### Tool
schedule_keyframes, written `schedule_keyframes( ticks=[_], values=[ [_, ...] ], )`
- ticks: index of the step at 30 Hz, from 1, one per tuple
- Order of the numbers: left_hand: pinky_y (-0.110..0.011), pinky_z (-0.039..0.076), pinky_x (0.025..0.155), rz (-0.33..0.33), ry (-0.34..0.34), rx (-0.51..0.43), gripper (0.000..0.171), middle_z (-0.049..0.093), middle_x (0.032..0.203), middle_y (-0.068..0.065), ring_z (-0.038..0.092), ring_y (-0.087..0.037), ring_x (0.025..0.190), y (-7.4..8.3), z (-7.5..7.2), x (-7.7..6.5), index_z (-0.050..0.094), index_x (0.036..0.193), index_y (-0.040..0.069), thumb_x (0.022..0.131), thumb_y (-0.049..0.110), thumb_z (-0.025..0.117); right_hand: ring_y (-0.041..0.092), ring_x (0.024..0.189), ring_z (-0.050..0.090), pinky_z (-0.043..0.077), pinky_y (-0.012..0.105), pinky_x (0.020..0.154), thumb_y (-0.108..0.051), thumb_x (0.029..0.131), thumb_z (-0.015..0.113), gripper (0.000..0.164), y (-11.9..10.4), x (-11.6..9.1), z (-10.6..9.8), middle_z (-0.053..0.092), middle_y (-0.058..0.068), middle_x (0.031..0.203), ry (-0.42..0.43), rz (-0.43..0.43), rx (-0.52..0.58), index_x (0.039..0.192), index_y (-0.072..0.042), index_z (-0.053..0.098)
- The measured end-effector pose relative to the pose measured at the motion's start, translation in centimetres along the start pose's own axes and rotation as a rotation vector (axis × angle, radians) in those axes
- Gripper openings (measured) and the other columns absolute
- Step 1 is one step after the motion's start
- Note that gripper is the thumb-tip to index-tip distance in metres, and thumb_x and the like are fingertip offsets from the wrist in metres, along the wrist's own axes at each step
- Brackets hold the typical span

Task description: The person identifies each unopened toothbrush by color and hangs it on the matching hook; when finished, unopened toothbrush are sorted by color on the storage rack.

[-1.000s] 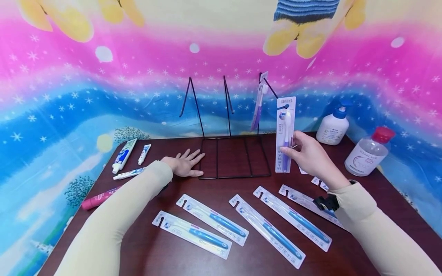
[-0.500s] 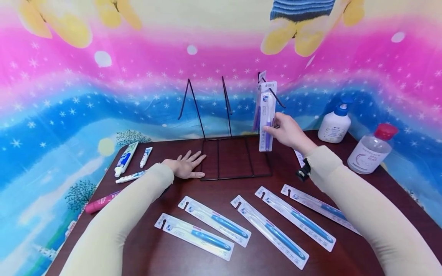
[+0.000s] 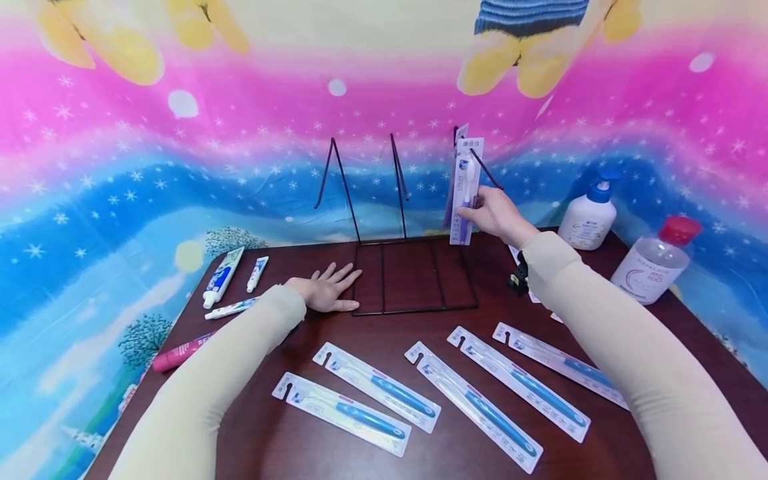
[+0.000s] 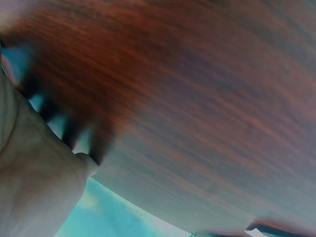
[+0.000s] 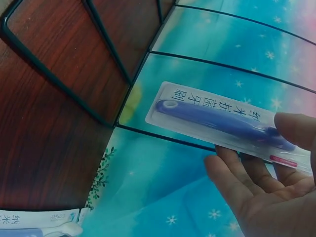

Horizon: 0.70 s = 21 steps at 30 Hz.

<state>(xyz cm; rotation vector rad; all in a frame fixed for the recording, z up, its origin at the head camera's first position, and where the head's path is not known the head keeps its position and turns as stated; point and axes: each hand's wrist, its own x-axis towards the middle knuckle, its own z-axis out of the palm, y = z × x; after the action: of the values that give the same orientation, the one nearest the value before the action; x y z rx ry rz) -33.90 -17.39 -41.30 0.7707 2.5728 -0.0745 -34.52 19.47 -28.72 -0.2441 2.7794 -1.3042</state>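
Note:
In the head view, my right hand (image 3: 501, 215) pinches a packaged purple toothbrush (image 3: 465, 200) by its right edge, thumb in front and fingers behind. The pack is upright, its top on the rightmost hook of a black wire rack (image 3: 414, 310). A second packaged toothbrush (image 3: 463, 130) hangs behind, mostly hidden. The right wrist view has the purple handle (image 5: 217, 121) in its blister card, thumb over it. My left hand (image 3: 327, 291) lies with spread fingers at the left side of the rack's base; the left wrist view catches only part of that hand (image 4: 39, 168).
Several packaged blue toothbrushes (image 3: 474, 407) lie across the front of the table. Toothpaste tubes (image 3: 223, 277) and a pink tube (image 3: 183, 351) sit at the left. A white pump bottle (image 3: 588, 217) and a red-capped bottle (image 3: 653, 267) stand at the right. Patterned cloth (image 3: 270, 193) hangs behind.
My right hand has moved the purple toothbrush pack back and left along the hook, closer to the one hanging behind. My left hand has stayed at the rack's base.

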Motion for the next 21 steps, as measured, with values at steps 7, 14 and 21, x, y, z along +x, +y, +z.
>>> schedule_keyframes(
  ticks=[7, 14, 21],
  values=[
    [-0.057, 0.006, 0.105, -0.005, 0.010, -0.003, 0.087, -0.010, 0.153, -0.003, -0.010, -0.036, 0.136, -0.4, 0.7, 0.5, -0.007, 0.148, 0.028, 0.083, 0.074, 0.027, 0.029, 0.112, 0.052, 0.040, 0.047, 0.090, -0.030, 0.092, 0.057, 0.052, 0.1, 0.2, -0.3, 0.052, 0.017, 0.126, -0.007, 0.004, -0.042, 0.136, -0.007, 0.042],
    [-0.058, 0.006, 0.104, -0.005, 0.009, -0.021, 0.087, -0.009, 0.153, -0.003, -0.009, -0.036, 0.137, -0.4, 0.7, 0.6, -0.005, 0.148, 0.027, 0.083, 0.074, 0.029, 0.029, 0.105, 0.052, 0.041, 0.047, 0.087, -0.032, 0.088, 0.062, 0.051, 0.7, -0.1, -0.9, 0.054, 0.016, 0.112, -0.016, 0.007, -0.058, 0.127, -0.005, 0.044],
    [-0.054, 0.007, 0.106, -0.031, 0.004, 0.004, 0.089, -0.011, 0.153, 0.001, -0.009, -0.032, 0.137, -0.6, 0.9, 1.0, -0.007, 0.147, 0.032, 0.078, 0.078, 0.026, 0.031, 0.104, 0.051, 0.044, 0.046, 0.084, -0.031, 0.089, 0.061, 0.051, 2.7, -0.9, -2.6, 0.049, 0.016, 0.118, -0.068, 0.045, -0.047, 0.131, -0.008, 0.045]
  ],
)
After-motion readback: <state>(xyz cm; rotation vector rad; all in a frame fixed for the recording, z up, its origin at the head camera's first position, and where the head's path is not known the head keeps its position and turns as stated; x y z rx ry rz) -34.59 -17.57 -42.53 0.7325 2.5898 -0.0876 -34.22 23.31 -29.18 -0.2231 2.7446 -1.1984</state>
